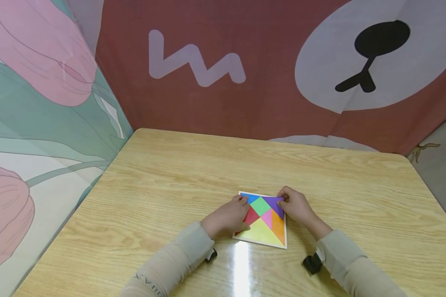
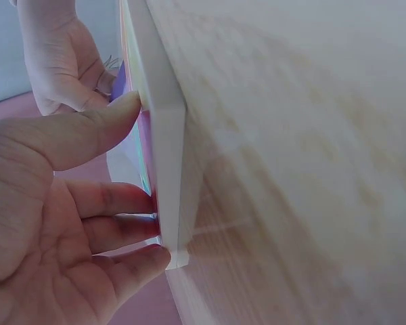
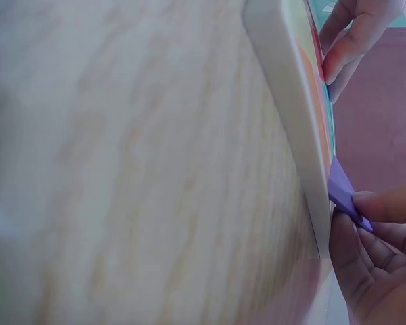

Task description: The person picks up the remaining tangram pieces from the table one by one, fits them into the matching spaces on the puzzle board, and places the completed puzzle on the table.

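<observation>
A square tangram puzzle with a pale frame lies on the table, filled with coloured pieces. My right hand pinches the purple triangle at its corner; in the right wrist view this piece tilts up out of the frame. On the other side, my left hand rests its thumb and fingertips on the puzzle, over the red triangle and the blue triangle. The green square, pink piece, orange piece and yellow triangle lie flat in the frame.
The wood-grain table spreads around the puzzle, with a bright light reflection in front of it. Behind stands a reddish-brown printed cloth; a flower-printed one hangs at the left. Black wrist cameras sit under the sleeves.
</observation>
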Demonstrator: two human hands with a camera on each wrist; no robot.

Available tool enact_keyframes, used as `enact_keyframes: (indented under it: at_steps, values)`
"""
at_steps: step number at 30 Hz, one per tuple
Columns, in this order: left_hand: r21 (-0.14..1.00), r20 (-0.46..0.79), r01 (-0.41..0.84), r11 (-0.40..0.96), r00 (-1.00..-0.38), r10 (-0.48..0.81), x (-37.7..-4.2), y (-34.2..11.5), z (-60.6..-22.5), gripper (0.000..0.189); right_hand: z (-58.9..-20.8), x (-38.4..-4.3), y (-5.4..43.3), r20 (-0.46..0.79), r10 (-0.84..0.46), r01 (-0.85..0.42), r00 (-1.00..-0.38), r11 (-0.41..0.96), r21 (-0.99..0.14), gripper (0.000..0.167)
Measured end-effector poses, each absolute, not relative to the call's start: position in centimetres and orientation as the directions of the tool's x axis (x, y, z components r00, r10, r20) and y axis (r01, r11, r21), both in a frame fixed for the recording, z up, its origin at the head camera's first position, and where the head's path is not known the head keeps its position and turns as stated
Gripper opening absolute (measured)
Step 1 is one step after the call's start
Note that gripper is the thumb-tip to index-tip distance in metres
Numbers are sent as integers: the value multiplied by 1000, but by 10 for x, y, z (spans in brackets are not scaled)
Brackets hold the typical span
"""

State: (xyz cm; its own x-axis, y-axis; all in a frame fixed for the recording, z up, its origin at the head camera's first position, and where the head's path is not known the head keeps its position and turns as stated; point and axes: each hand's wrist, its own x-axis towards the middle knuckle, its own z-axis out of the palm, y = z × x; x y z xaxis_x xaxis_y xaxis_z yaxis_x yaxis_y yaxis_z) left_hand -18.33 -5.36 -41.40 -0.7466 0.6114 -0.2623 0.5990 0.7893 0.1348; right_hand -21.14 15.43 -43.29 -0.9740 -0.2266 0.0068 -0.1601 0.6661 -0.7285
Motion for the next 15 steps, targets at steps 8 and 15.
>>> enact_keyframes:
  at_steps: [8,15]
  values:
    - [109,-249,622,776,-738,627,-184,-54,-416,62,-434,-213,155,5,-238,-177,-971,705,-687,8]
    - [135,-257,598,790,-749,611,-184,-54,-415,62,-436,-213,154,41,-251,-220,-967,746,-628,9]
